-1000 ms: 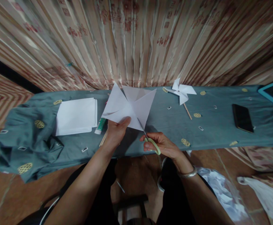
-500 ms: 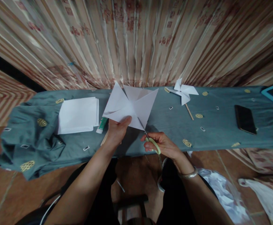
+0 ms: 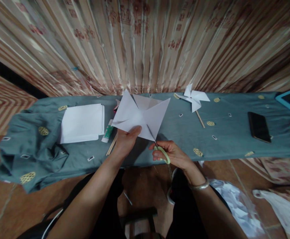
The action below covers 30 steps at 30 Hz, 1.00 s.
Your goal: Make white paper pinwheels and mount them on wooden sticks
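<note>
Looks mid-cut: left fingers (image 3: 137,129) grip the slit paper sheet (image 3: 132,119), right fingers (image 3: 166,144) clamp green-handled scissors (image 3: 165,154) (sheet's corner just beyond them), so next snip needs it steady.

A hand could pass between pinwheel (image 3: 196,97) and phone (image 3: 259,127); beside the left hand (image 3: 126,142), sticks (image 3: 112,145), tube (image 3: 107,131) and paper stack (image 3: 82,122) stand in the way.

The cut white sheet (image 3: 136,117) and the left hand (image 3: 126,142) have shifted slightly rightward and toward the person, bringing the sheet's near corner closer to the handles of the scissors (image 3: 164,154). More now shows beside them: the green tube's (image 3: 107,131) upper end, the wooden sticks (image 3: 112,145) and a small red item (image 3: 115,108).
</note>
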{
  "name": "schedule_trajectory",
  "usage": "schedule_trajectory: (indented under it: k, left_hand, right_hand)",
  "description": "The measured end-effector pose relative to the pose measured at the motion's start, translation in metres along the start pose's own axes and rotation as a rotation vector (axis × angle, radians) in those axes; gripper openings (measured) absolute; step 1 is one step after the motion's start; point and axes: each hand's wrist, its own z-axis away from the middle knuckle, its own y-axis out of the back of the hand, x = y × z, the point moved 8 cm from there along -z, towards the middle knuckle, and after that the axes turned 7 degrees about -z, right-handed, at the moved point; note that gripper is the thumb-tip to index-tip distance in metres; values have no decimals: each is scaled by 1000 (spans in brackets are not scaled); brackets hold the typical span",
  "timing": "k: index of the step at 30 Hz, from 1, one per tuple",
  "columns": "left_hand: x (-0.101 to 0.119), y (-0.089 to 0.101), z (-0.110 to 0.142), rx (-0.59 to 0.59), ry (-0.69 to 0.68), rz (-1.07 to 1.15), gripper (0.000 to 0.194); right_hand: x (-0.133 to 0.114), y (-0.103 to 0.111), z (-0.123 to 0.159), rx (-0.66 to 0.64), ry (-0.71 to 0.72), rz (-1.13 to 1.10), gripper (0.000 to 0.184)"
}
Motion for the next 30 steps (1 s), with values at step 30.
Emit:
schedule_trajectory:
  k: [30]
  left_hand:
    - [-7,-9,5,-69,52,100,32]
  right_hand:
    - [1,4,-1,86,-17,-36,47]
